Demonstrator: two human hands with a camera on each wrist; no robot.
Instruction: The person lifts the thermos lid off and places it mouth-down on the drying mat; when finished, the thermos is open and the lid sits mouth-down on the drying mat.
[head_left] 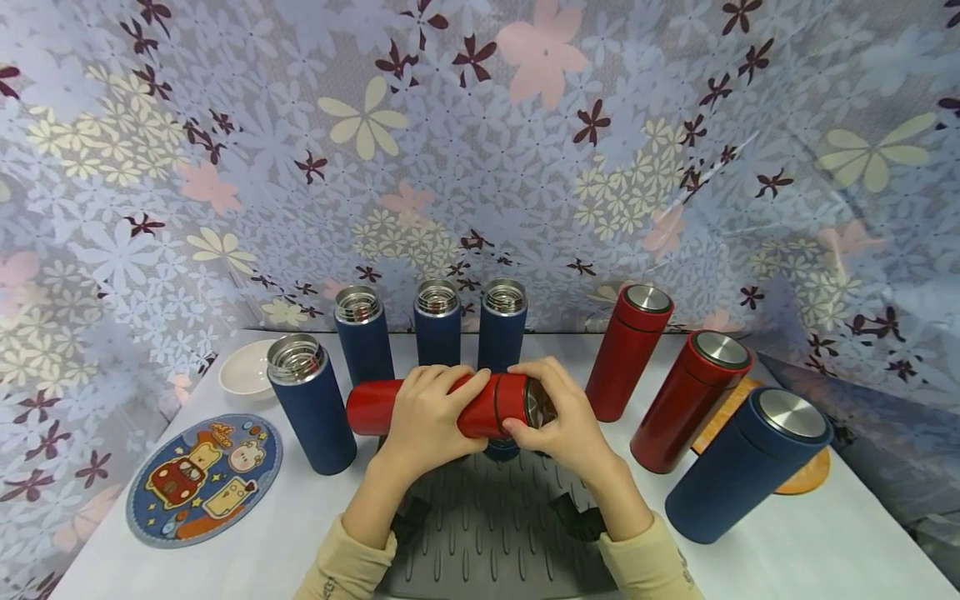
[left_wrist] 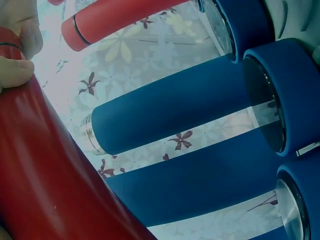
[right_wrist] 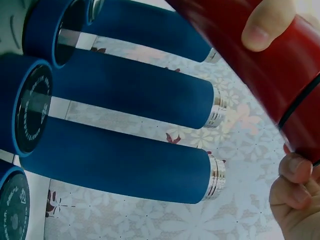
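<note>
Fingers (head_left: 471, 388) hold red bottle (head_left: 482, 412), 3 spaced bottles (head_left: 438, 340) behind.

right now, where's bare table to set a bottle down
Bare table lies between the cartoon mat and left sleeve, and in front of the capped blue bottle on the right. It's crowded behind the held red bottle, where open blue bottles stand, and around the standing red bottles.

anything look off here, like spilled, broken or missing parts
No spill or damage shows. What stands out: the four blue bottles at left and centre lack lids, their threaded metal necks bare, while the blue bottle at far right is capped. The held red bottle is sideways but capped.
</note>
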